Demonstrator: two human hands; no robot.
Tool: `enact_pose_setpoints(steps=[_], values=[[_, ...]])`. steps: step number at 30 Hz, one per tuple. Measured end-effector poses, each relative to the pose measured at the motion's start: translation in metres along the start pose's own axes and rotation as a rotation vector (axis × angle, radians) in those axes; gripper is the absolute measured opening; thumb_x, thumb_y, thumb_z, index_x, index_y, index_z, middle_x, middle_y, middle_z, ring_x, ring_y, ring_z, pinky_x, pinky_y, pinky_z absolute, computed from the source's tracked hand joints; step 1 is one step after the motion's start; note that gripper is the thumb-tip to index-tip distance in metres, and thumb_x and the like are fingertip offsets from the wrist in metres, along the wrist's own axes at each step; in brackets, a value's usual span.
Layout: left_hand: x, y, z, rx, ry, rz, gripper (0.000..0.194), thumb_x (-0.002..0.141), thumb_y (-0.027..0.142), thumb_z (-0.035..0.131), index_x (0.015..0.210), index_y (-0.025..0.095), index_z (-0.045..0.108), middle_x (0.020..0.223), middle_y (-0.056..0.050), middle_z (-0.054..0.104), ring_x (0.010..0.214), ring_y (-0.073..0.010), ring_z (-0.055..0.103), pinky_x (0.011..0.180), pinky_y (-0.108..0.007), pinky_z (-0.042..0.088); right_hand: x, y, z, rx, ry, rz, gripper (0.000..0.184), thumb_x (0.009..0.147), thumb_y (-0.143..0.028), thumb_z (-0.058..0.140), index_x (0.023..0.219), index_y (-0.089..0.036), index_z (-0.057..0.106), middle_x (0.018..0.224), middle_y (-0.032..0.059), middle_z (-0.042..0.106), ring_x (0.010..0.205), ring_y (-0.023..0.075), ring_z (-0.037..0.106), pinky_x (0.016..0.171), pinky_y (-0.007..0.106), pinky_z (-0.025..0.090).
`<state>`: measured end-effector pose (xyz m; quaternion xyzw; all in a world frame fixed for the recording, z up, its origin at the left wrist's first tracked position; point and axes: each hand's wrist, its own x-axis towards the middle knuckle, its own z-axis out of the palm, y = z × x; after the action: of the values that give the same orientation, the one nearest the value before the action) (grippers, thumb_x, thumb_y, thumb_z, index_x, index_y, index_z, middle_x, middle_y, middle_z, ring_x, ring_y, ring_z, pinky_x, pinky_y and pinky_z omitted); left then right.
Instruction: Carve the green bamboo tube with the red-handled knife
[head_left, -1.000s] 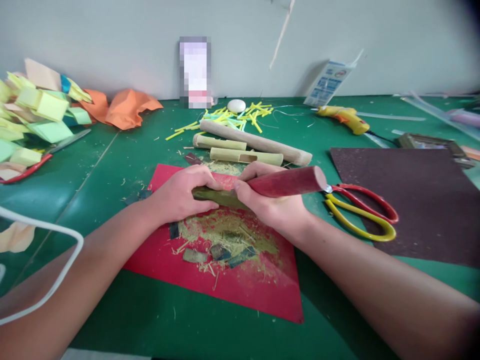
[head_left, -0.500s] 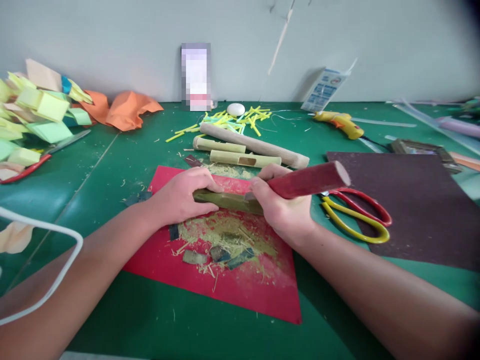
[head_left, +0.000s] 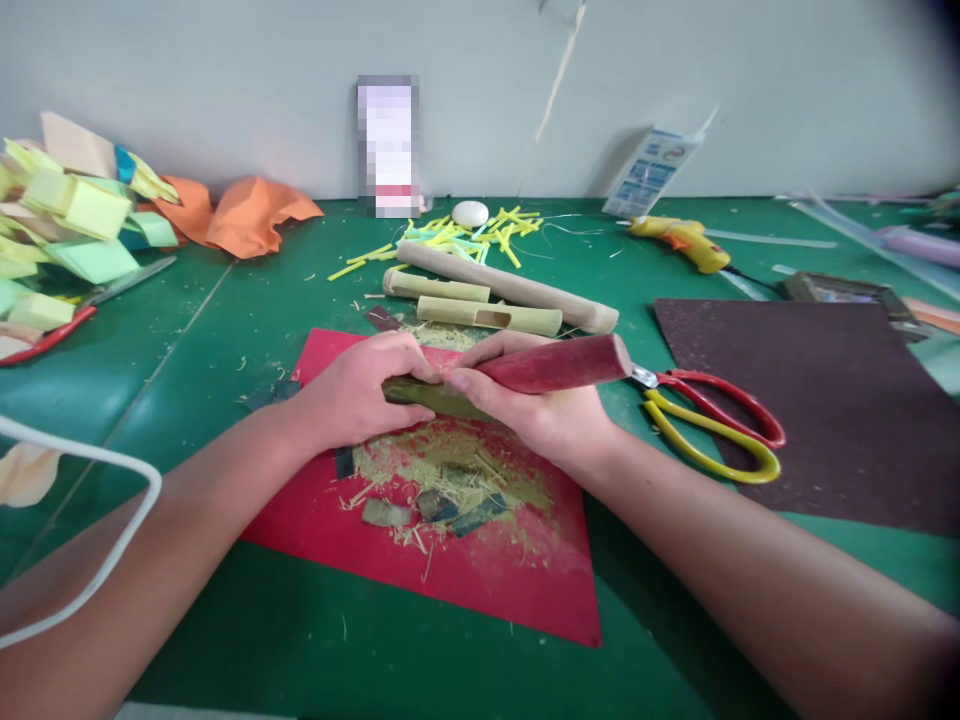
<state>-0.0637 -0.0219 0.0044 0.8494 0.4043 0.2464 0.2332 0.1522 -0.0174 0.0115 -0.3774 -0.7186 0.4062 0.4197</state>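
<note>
My left hand [head_left: 367,385] grips one end of a green bamboo piece [head_left: 459,402], thumb and fingers wrapped around it. My right hand [head_left: 536,405] is closed around the thick red wooden handle of a chisel [head_left: 566,364]. Its fingers rest close to the left thumb, on the bamboo; the blade is hidden. Under both hands lies a red sheet [head_left: 536,595] strewn with shavings [head_left: 480,470] and several dark bamboo slivers [head_left: 386,512]. Just behind sit two cut bamboo pieces [head_left: 442,311], one with a square opening, and a long wooden stick [head_left: 510,285].
Scissors [head_left: 720,470] with red and yellow handles lie right, partly on a dark brown sheet [head_left: 810,390]. A yellow glue gun [head_left: 682,240], yellow straw bits [head_left: 375,262] and a white egg-shaped object [head_left: 470,214] are behind. Paper pieces [head_left: 82,210] and orange paper [head_left: 251,215] lie left.
My right hand and the chisel have moved left along the bamboo toward my left hand, and the handle sits flatter. My left hand keeps its hold on the bamboo.
</note>
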Motion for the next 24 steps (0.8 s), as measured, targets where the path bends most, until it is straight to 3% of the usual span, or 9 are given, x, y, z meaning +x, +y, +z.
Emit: enact_pose_setpoints(steps=[16,24], values=[[0.0002,0.0003,-0.0002,-0.003,-0.004,-0.006,0.021,0.079,0.024,0.072,0.098,0.019,0.067,0.095,-0.003,0.062,0.092,-0.0180,0.059,0.082,-0.032,0.048,0.0011,-0.0006,0.0006,-0.030,0.019,-0.022,0.023,0.076,-0.041,0.075,0.077,-0.018,0.069,0.074,0.0014,0.071,0.064,0.0129,0.062,0.056,0.025,0.048],[0.0013,0.0009,-0.0012,-0.010,0.000,-0.011,0.019,0.078,0.025,0.073,0.095,0.018,0.068,0.093,-0.003,0.063,0.090,-0.0178,0.059,0.081,-0.032,0.048,0.0003,-0.0069,0.0013,-0.170,0.031,-0.128,0.017,0.078,-0.027,0.065,0.063,-0.019,0.061,0.059,-0.0019,0.061,0.053,0.0097,0.051,0.050,0.025,0.040]])
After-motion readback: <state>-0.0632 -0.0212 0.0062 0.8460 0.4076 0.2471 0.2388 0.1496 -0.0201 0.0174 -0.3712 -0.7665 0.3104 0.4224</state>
